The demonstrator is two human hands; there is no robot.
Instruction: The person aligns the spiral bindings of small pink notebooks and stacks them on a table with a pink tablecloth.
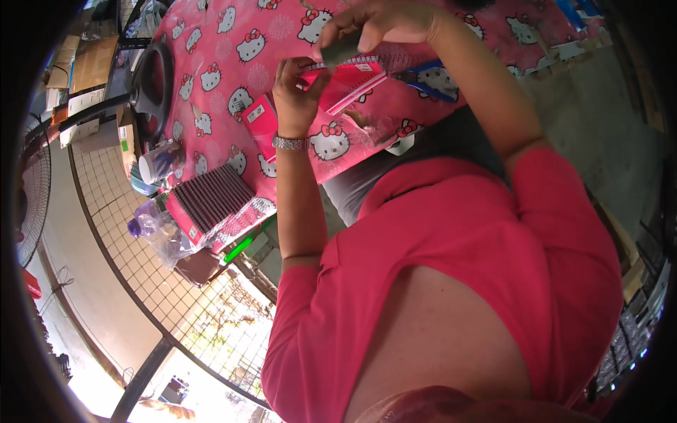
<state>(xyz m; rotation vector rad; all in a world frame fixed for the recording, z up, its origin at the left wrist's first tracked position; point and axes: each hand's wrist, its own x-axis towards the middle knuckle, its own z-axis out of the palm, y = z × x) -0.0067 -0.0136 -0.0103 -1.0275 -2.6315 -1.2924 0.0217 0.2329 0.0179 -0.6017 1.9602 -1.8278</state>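
A red spiral notebook (pixel 347 86) lies tilted on the table in front of me, its coil along the far edge. My left hand (pixel 297 99), with a metal-band watch at the wrist, has its thumb and fingers closed at the left end of that coil. My right hand (pixel 384 25) pinches a small dark grey-green rectangular piece (pixel 340 51) just above the coil; its exact kind is unclear. Another red notebook (pixel 261 127) lies partly hidden beneath my left wrist. Blue-handled pliers (pixel 431 83) rest to the right of the notebook.
A pink patterned cloth (pixel 264 70) covers the table. At its near left corner stands a stack of spiral notebooks (pixel 211 201), next to clear plastic wrap (pixel 166 229) and a white-lidded jar (pixel 159 163). A black steering-wheel-like ring (pixel 151 92) and wire mesh (pixel 134 240) are at left.
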